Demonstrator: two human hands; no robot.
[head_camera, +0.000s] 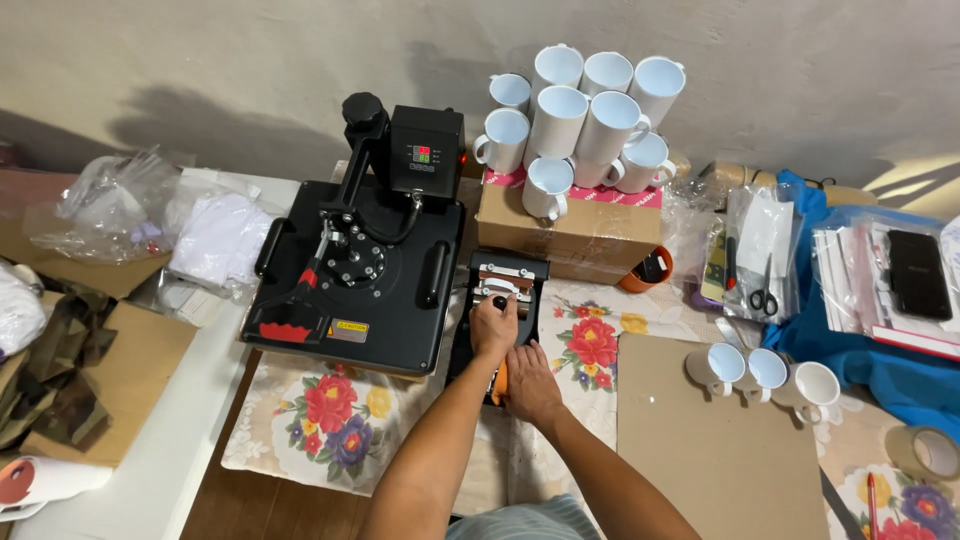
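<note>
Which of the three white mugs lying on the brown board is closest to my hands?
The leftmost mug of the three, at the board's top edge. The other two lie farther right, away from your right hand.

On my feed I see a stack of white mugs (585, 115) on a cardboard box (570, 228), with a large black heat press (370, 270) to its left. Right of the floral cloth (335, 420), three more mugs (765, 372) sit by a cardboard sheet (715, 440); scissors (765, 297) and a tape roll (928, 452) lie farther right.

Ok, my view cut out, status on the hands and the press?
Left hand gripping knob on small mug press. Right hand on its orange handle. Large heat press close alongside, nothing blocking.
</note>
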